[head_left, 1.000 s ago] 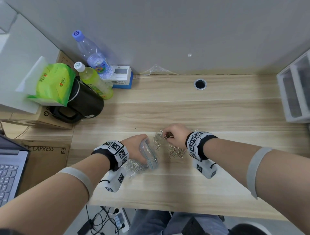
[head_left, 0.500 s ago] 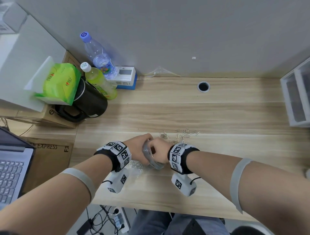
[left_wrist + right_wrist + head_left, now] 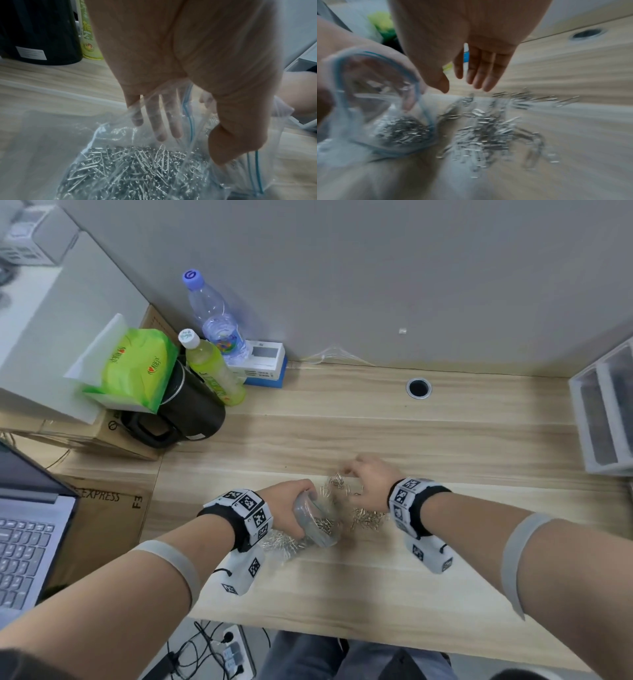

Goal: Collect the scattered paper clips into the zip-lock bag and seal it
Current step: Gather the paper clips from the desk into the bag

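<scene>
A clear zip-lock bag (image 3: 313, 525) (image 3: 120, 155) (image 3: 373, 121) with a blue seal strip lies on the wooden desk, its mouth held wide. My left hand (image 3: 287, 508) (image 3: 197, 94) grips the rim, fingers inside the bag and thumb outside. Many silver paper clips (image 3: 130, 169) fill the bag's bottom. A loose pile of paper clips (image 3: 363, 517) (image 3: 488, 132) lies just right of the mouth. My right hand (image 3: 368, 484) (image 3: 471, 75) hovers over that pile with fingers straight, holding nothing; this view is blurred.
A black kettle (image 3: 185, 412), green tissue pack (image 3: 137, 371), two bottles (image 3: 215, 337) and a small box stand at the back left. A laptop (image 3: 27, 525) sits at the left, white drawers (image 3: 606, 412) at the right. A cable hole (image 3: 418, 387) is in the desk.
My right hand went from the clip pile to the bag's mouth, and has now swung back out over the pile with its fingers spread. The left hand kept hold of the bag.
</scene>
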The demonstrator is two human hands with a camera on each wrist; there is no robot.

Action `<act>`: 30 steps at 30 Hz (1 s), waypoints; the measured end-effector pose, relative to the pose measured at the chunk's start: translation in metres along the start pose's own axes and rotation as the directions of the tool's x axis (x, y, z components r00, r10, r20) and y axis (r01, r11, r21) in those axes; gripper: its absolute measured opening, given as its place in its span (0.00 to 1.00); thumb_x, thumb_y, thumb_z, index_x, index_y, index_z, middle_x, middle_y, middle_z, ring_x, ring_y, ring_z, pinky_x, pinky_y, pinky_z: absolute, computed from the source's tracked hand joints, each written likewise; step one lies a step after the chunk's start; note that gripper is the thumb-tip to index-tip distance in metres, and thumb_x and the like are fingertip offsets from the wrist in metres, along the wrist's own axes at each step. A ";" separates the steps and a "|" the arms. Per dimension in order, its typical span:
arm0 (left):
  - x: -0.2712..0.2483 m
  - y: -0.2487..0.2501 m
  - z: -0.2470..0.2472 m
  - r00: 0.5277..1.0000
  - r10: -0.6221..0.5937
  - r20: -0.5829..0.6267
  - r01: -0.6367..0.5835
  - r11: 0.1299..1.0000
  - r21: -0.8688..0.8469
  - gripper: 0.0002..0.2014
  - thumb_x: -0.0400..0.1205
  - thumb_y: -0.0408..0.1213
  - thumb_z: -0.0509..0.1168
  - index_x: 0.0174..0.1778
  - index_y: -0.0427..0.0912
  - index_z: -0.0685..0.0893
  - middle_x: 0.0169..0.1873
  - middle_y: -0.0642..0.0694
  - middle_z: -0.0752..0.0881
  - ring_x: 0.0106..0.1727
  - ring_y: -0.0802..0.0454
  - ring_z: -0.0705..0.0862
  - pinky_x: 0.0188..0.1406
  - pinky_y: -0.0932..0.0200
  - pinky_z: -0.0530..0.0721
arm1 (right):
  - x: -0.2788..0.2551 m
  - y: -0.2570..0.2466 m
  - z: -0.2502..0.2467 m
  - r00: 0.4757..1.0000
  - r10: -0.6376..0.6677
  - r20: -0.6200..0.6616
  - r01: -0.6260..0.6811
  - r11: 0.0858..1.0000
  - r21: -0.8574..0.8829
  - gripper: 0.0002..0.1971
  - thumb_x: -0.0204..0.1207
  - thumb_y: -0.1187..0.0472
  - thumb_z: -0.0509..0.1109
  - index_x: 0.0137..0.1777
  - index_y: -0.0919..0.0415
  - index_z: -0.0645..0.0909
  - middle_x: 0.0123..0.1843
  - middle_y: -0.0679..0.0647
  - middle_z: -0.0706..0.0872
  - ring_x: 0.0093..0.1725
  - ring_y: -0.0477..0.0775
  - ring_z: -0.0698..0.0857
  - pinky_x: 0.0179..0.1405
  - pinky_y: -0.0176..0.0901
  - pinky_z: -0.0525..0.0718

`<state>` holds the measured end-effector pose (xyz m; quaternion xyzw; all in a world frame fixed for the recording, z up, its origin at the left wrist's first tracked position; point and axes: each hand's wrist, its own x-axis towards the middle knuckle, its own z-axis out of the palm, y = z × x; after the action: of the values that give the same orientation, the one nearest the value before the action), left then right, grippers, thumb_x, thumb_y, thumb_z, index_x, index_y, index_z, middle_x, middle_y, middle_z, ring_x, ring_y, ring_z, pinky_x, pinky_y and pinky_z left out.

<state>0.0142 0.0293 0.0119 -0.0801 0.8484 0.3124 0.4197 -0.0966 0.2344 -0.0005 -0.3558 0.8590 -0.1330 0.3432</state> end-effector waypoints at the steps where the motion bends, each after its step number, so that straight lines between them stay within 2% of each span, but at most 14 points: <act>1: 0.000 0.000 0.000 1.000 -0.005 0.005 0.005 1.000 0.002 0.33 0.64 0.33 0.79 0.64 0.52 0.73 0.40 0.50 0.81 0.31 0.55 0.77 0.24 0.62 0.76 | 0.001 0.013 -0.002 0.998 0.057 -0.003 -0.057 0.995 -0.087 0.34 0.66 0.43 0.75 0.71 0.51 0.73 0.62 0.51 0.77 0.59 0.54 0.79 0.56 0.52 0.84; 3: 0.001 0.001 0.000 1.000 -0.018 0.015 0.018 1.000 0.013 0.34 0.65 0.33 0.79 0.64 0.53 0.73 0.42 0.49 0.81 0.33 0.54 0.79 0.26 0.58 0.80 | -0.001 0.033 -0.007 0.989 0.149 -0.001 -0.145 0.962 -0.232 0.47 0.55 0.40 0.82 0.74 0.52 0.67 0.64 0.53 0.72 0.60 0.55 0.75 0.55 0.52 0.84; 5: 0.002 0.002 0.000 1.000 -0.024 0.009 0.024 0.999 0.028 0.35 0.62 0.37 0.81 0.62 0.56 0.73 0.47 0.47 0.84 0.41 0.47 0.85 0.37 0.50 0.88 | -0.004 0.049 -0.009 0.975 0.220 0.024 -0.200 0.924 -0.325 0.57 0.44 0.39 0.87 0.74 0.55 0.65 0.64 0.55 0.70 0.62 0.57 0.73 0.56 0.53 0.84; 6: 0.003 0.002 0.000 0.999 -0.032 0.006 0.032 0.999 0.034 0.36 0.61 0.39 0.82 0.61 0.57 0.73 0.49 0.46 0.86 0.46 0.44 0.87 0.44 0.46 0.90 | -0.007 0.055 -0.009 0.966 0.254 0.034 -0.225 0.905 -0.361 0.60 0.39 0.39 0.89 0.73 0.56 0.64 0.64 0.55 0.69 0.62 0.58 0.73 0.57 0.53 0.84; 8: 0.003 0.002 0.001 0.999 -0.032 0.005 0.031 0.998 0.049 0.36 0.61 0.41 0.84 0.61 0.58 0.73 0.51 0.46 0.86 0.52 0.43 0.88 0.49 0.42 0.90 | -0.014 0.065 -0.005 0.949 0.315 0.034 -0.274 0.869 -0.413 0.63 0.33 0.42 0.91 0.70 0.58 0.64 0.63 0.56 0.69 0.61 0.58 0.75 0.57 0.52 0.84; 10: 0.003 0.003 0.001 1.000 -0.027 0.006 0.026 0.998 0.049 0.36 0.61 0.41 0.84 0.61 0.58 0.73 0.51 0.46 0.87 0.52 0.44 0.88 0.49 0.42 0.90 | -0.020 0.069 0.001 0.939 0.342 0.035 -0.300 0.865 -0.401 0.62 0.34 0.46 0.92 0.68 0.60 0.63 0.62 0.56 0.70 0.60 0.58 0.78 0.54 0.50 0.85; 12: 0.004 0.003 0.001 1.000 -0.023 0.003 0.023 0.998 0.051 0.36 0.60 0.41 0.84 0.61 0.58 0.73 0.51 0.46 0.87 0.52 0.44 0.89 0.48 0.42 0.91 | -0.023 0.068 0.005 0.945 0.326 0.036 -0.297 0.899 -0.323 0.57 0.42 0.53 0.93 0.69 0.61 0.64 0.63 0.57 0.72 0.59 0.59 0.81 0.53 0.49 0.85; 15: 0.004 0.003 0.003 1.000 -0.017 -0.002 0.017 0.998 0.068 0.36 0.61 0.41 0.83 0.62 0.57 0.73 0.50 0.46 0.87 0.51 0.44 0.88 0.47 0.44 0.91 | -0.019 0.064 0.010 0.959 0.278 0.048 -0.268 0.950 -0.157 0.43 0.57 0.58 0.88 0.71 0.61 0.70 0.65 0.57 0.78 0.61 0.60 0.82 0.60 0.48 0.82; 17: 0.005 0.004 0.005 1.000 -0.005 -0.010 0.006 0.997 0.071 0.36 0.60 0.42 0.83 0.61 0.58 0.73 0.49 0.46 0.87 0.50 0.43 0.89 0.45 0.44 0.90 | -0.015 0.058 0.014 0.967 0.251 0.043 -0.246 0.964 -0.099 0.32 0.63 0.58 0.84 0.66 0.61 0.75 0.62 0.58 0.82 0.58 0.59 0.83 0.57 0.47 0.82; 19: 0.005 0.003 0.006 1.000 0.006 -0.016 -0.005 0.997 0.077 0.35 0.59 0.43 0.82 0.58 0.61 0.72 0.48 0.46 0.87 0.49 0.42 0.89 0.44 0.43 0.90 | -0.011 0.051 0.020 0.972 0.232 0.039 -0.231 0.972 -0.035 0.24 0.67 0.61 0.81 0.62 0.60 0.78 0.59 0.57 0.84 0.55 0.58 0.83 0.53 0.45 0.83; 22: 0.005 0.001 0.007 1.000 0.002 -0.020 0.000 0.997 0.081 0.35 0.58 0.46 0.82 0.57 0.62 0.72 0.49 0.47 0.87 0.49 0.44 0.88 0.46 0.43 0.90 | -0.007 0.040 0.030 0.979 0.201 0.029 -0.203 0.976 0.082 0.19 0.70 0.66 0.77 0.60 0.58 0.80 0.56 0.55 0.84 0.51 0.54 0.83 0.51 0.43 0.84; 25: 0.004 0.000 0.007 1.000 0.008 -0.021 -0.006 0.996 0.089 0.35 0.58 0.47 0.83 0.57 0.61 0.73 0.49 0.48 0.87 0.50 0.46 0.88 0.48 0.44 0.90 | -0.006 0.035 0.033 0.986 0.166 -0.016 -0.163 0.978 0.131 0.22 0.68 0.66 0.76 0.62 0.55 0.77 0.58 0.54 0.82 0.49 0.52 0.81 0.51 0.45 0.84; 27: 0.003 -0.001 0.006 1.000 0.010 -0.013 -0.008 0.995 0.096 0.34 0.60 0.46 0.83 0.57 0.60 0.74 0.50 0.48 0.87 0.50 0.46 0.88 0.48 0.45 0.90 | -0.009 0.035 0.029 0.984 0.165 -0.062 -0.158 0.982 0.105 0.32 0.62 0.61 0.79 0.67 0.54 0.73 0.62 0.52 0.77 0.56 0.53 0.80 0.56 0.48 0.84; 30: 0.000 0.000 0.005 1.000 0.002 0.003 -0.002 0.993 0.121 0.32 0.61 0.46 0.83 0.58 0.58 0.74 0.52 0.50 0.86 0.51 0.48 0.88 0.50 0.46 0.90 | -0.015 0.041 0.022 0.976 0.191 -0.105 -0.194 0.981 -0.018 0.51 0.49 0.50 0.84 0.74 0.53 0.64 0.66 0.53 0.69 0.66 0.55 0.72 0.65 0.50 0.80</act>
<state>0.0173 0.0319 0.0092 -0.0532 0.8653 0.2612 0.4246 -0.0953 0.2749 -0.0286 -0.2682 0.9079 -0.1053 0.3046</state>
